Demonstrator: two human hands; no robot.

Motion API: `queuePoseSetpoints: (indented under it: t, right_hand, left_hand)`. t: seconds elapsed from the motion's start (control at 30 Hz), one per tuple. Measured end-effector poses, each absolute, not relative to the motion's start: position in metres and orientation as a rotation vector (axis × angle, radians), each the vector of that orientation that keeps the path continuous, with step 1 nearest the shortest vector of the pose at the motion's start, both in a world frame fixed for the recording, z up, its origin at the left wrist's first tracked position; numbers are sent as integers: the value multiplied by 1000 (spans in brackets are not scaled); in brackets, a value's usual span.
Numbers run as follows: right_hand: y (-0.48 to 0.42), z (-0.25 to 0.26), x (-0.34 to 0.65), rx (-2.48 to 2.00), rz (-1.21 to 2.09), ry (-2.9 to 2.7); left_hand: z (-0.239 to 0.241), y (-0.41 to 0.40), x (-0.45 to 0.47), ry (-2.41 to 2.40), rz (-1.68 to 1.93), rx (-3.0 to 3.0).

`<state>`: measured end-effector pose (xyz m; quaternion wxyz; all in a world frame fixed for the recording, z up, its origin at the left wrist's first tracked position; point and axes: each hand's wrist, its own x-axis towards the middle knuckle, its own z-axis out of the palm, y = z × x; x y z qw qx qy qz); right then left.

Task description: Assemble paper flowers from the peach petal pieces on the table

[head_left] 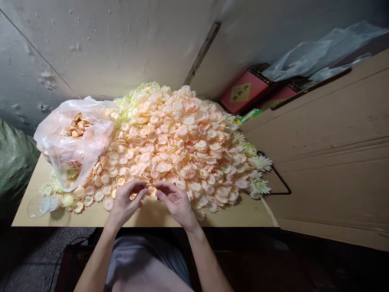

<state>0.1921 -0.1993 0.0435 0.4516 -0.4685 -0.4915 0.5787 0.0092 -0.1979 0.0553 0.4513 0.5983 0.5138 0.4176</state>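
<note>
Our left hand (124, 201) and right hand (180, 206) seem, the view being small, to pinch one paper-like flower (151, 192); uneven pulling by our fingers (165, 186) could tear it.

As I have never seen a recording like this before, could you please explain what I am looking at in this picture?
Certainly. There is no machine here: a person works with two bare hands. The single picture comes from a camera worn on the head, looking forward and down, so the forearms enter from the bottom.

The left hand and right hand meet near the table's front edge, with a small flower-shaped piece held between their fingertips.

On the table lies a large pile of similar pieces, mostly pale pink and cream. At its left are a translucent plastic bag with more pieces inside and a clear cup lying on its side. Brown cardboard stands at the right.
</note>
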Motion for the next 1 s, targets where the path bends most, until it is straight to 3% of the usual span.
queuePoseSetpoints:
  t: [0.27,0.5,0.87,1.0]
  right_hand:
    - [-199,51,183,-1155,1299,-1154]
    - [-200,54,182,-1003,1679,-758]
    - [-198,55,179,-1215,1352,-1029]
    - [-200,58,178,-1193,1375,-1073]
  left_hand:
    - [67,-202,12,1306,1054,1311]
    - [71,-202,12,1083,1072,995]
    - [71,-200,6,1344,1030,1702]
    - [67,-197,2,1294,1061,1819]
